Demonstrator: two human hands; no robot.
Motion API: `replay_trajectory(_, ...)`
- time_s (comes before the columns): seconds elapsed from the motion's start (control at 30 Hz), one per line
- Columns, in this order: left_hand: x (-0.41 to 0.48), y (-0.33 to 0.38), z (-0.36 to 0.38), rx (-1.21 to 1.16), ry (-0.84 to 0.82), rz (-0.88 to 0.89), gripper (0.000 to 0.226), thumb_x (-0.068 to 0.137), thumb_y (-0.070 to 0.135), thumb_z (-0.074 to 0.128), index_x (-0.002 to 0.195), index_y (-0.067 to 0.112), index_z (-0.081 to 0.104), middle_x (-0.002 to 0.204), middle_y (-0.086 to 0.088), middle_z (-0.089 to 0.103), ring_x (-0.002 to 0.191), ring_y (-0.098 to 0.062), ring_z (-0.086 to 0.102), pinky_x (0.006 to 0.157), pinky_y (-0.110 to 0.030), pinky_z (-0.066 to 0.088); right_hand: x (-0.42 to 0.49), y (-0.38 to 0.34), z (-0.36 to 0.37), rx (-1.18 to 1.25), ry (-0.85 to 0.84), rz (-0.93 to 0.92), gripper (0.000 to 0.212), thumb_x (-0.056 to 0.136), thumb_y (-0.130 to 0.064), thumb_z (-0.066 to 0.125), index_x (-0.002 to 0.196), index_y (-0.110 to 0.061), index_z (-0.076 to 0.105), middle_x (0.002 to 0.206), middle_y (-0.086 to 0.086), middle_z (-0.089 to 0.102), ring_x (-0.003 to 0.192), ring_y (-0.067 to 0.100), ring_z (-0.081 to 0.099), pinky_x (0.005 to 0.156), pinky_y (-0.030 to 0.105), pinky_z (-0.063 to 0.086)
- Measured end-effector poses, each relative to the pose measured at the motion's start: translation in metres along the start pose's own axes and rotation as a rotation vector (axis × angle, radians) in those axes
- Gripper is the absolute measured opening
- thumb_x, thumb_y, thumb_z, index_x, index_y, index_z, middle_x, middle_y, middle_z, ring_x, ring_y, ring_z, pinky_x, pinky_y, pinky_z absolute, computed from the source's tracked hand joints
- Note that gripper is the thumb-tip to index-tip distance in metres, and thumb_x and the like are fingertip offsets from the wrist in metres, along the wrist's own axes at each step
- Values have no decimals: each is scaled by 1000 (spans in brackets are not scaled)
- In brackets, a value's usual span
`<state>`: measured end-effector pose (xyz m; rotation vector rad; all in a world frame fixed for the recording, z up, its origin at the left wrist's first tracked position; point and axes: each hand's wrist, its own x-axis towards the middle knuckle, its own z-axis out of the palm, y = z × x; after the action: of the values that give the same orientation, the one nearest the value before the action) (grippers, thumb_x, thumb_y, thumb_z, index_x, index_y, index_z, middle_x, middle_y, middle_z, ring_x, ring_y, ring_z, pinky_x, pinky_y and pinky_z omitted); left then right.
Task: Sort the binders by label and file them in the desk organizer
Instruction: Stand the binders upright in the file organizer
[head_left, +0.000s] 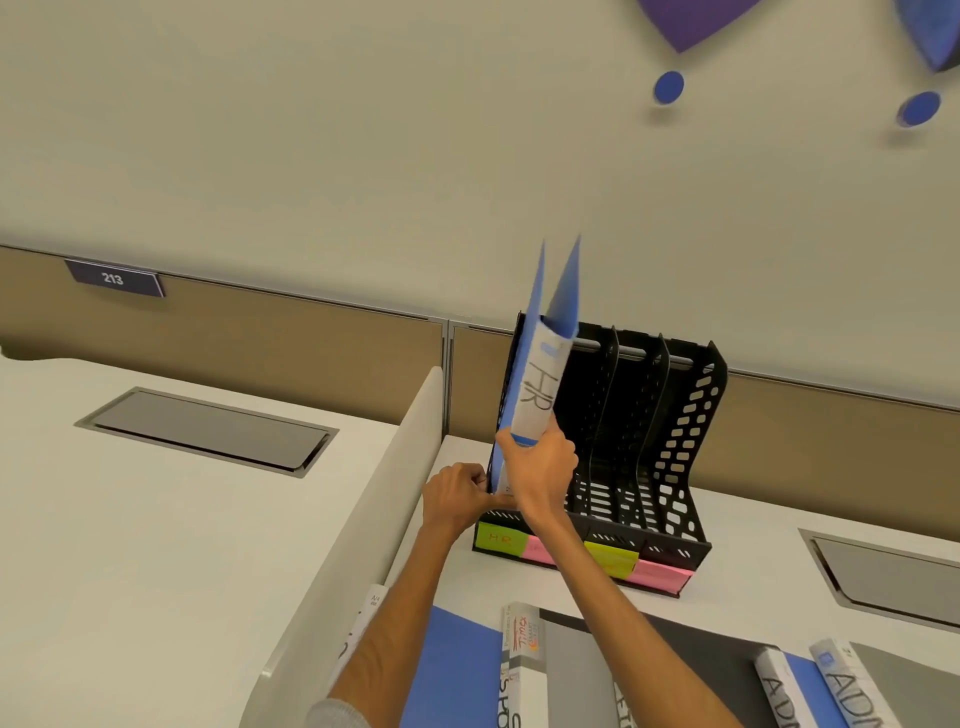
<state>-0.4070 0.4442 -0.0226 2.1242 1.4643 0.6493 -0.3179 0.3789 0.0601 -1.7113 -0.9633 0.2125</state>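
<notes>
A blue binder (540, 384) with a white spine label reading "HR" stands upright in the leftmost slot of the black desk organizer (670, 452). My right hand (540, 467) grips the lower end of its spine. My left hand (457, 496) holds the organizer's front left edge beside the binder's bottom. Sticky notes line the organizer's front: a green one marked "HR" (500, 539), then pink, green and pink (660, 574). Several more binders lie flat near me: blue (452, 670), grey (576, 670), and two with "ADM" spines (852, 686).
A grey desk divider (363, 519) runs along the left of the organizer. Cable hatches are set into the left desk (208, 431) and the right desk (883, 571). A brown partition with a "213" plate (113, 279) stands behind the desks.
</notes>
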Motion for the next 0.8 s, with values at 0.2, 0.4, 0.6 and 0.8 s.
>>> replay_trajectory(0.2, -10, -1, 3, -150, 14, -61, 57, 53, 68, 71, 76, 21, 48, 61, 10, 55, 55, -8, 49, 51, -24, 38, 3, 0, 4, -39, -64, -52, 62, 83, -29, 73, 137, -13, 49, 132, 7, 60, 114, 28, 62, 84, 33, 57)
replay_trajectory(0.4, -18, 11, 16, -182, 100, -126, 76, 65, 75, 66, 113, 20, 50, 91, 7, 65, 80, -13, 64, 58, -20, 43, 14, 2, 4, -9, -43, -90, 70, 81, -37, 76, 138, -15, 42, 132, 7, 59, 112, 27, 63, 86, 35, 56)
replay_trajectory(0.6, -20, 16, 22, -161, 143, -132, 69, 70, 70, 64, 115, 19, 55, 101, 4, 68, 91, -19, 69, 66, -23, 54, 44, -28, -19, 76, 15, -331, 91, 77, -47, 77, 144, -27, 20, 111, -7, 58, 80, -5, 58, 69, 1, 46)
replay_trajectory(0.8, -21, 17, 21, -173, 165, -116, 56, 75, 62, 64, 112, 20, 57, 103, 5, 68, 86, -15, 68, 54, -12, 38, 85, -77, -48, 54, -208, -644, 78, 79, -44, 75, 146, -37, 35, 163, 0, 11, 145, 1, 17, 107, 14, 28)
